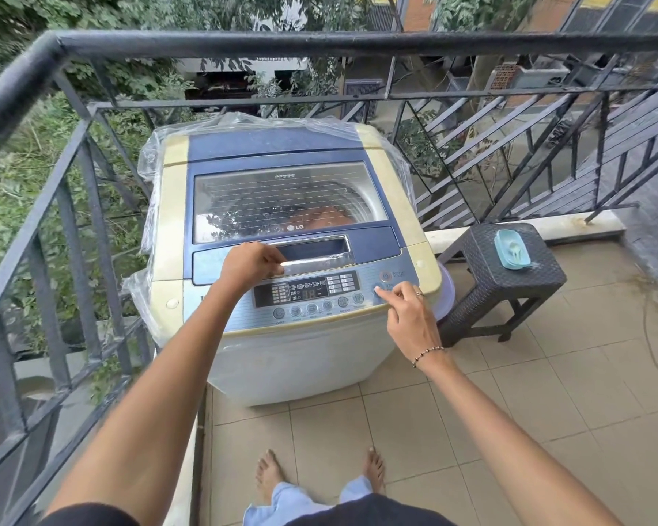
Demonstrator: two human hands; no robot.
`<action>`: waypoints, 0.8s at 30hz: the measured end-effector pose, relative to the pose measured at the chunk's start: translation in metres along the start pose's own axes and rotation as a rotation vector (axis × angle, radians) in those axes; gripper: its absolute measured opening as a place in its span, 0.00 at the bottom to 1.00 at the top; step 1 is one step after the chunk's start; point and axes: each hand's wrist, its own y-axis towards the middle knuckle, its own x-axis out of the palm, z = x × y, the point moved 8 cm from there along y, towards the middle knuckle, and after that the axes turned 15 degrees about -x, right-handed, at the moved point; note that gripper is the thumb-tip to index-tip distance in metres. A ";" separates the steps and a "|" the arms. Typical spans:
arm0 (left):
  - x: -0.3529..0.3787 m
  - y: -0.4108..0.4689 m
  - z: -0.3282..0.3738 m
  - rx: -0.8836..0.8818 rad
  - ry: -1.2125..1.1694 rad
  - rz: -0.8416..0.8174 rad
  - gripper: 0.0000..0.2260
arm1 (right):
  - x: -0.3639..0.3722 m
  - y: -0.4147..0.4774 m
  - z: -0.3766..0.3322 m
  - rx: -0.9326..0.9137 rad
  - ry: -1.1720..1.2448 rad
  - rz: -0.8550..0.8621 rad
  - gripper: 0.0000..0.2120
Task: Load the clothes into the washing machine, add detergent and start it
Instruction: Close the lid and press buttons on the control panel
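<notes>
The top-loading washer, blue and cream, stands mid-frame with its glass lid shut and dark and orange clothes visible inside.

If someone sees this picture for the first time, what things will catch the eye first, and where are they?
First comes the washing machine, standing in the balcony corner against the black railing, lid closed, with clothes dimly visible through the window. Next come the hands: the left hand rests at the lid handle, while the right hand puts a finger on a button at the panel's right end. To the right, a dark stool carries a turquoise dish.
</notes>
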 end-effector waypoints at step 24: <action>0.001 0.009 -0.002 -0.014 0.019 -0.075 0.11 | 0.008 0.009 -0.002 0.048 -0.030 -0.008 0.14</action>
